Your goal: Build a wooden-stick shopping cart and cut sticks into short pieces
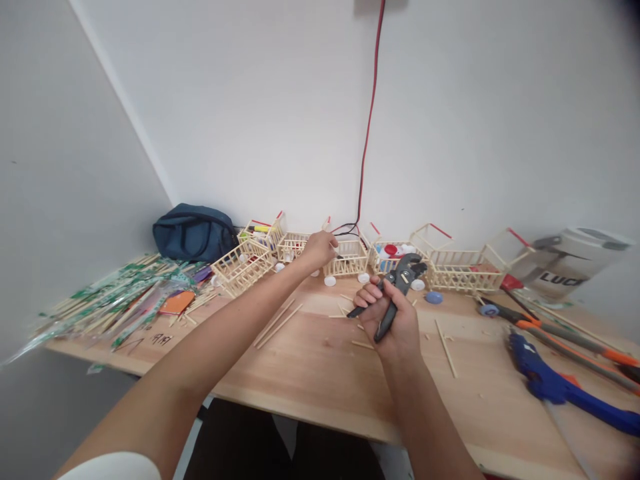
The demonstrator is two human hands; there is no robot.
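Note:
My right hand [397, 317] is wrapped around a pair of dark grey hand cutters [405, 270], jaws pointing up and away. My left hand [320, 250] reaches far over the table, its fingers pinched together at the rim of a small wooden-stick cart [346, 259] with white wheels. Whatever those fingertips hold, if anything, is too small to make out. Just right of that cart, behind the cutters, another stick cart [379, 252] contains red, white and blue round pieces. Loose thin sticks [279, 325] lie on the table between my arms.
More stick carts [465, 270] line the wall. Bagged sticks [120, 293] and a blue pouch [195, 233] are at left. A blue glue gun [540, 373], orange-handled pliers [560, 330] and a printed plastic bag [560, 270] lie right. A red-black cable [370, 120] hangs down the wall.

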